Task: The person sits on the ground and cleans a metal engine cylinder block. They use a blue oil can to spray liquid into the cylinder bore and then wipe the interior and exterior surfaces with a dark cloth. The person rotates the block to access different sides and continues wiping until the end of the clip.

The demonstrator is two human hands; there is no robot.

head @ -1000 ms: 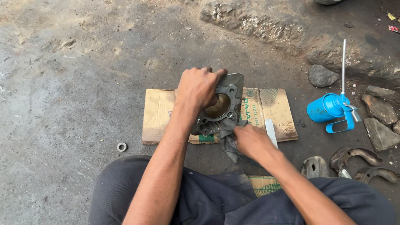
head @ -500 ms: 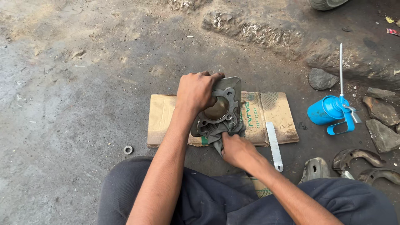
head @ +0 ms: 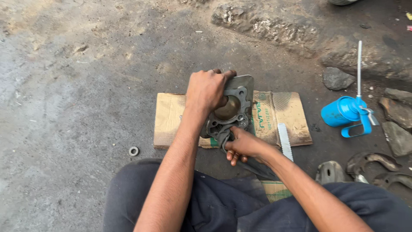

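Observation:
A grey metal engine cylinder block (head: 237, 103) with a round bore stands tilted on a flattened cardboard sheet (head: 171, 118) on the ground. My left hand (head: 207, 89) grips the block's top left edge. My right hand (head: 242, 144) presses a dark rag (head: 257, 166) against the block's lower face; the rag trails down toward my lap. A flat metal blade with a toothed edge (head: 285, 141) lies on the cardboard just right of my right hand.
A blue oil can with a long white spout (head: 346, 111) lies at the right. Stones (head: 337, 78) and curved metal parts (head: 372, 160) sit at the right edge. A small metal washer (head: 134, 151) lies on the ground at the left. My dark trousers fill the bottom.
My right hand has moved from beside the blade up and left onto the block's lower face with the rag. My left hand has kept its hold on the block.

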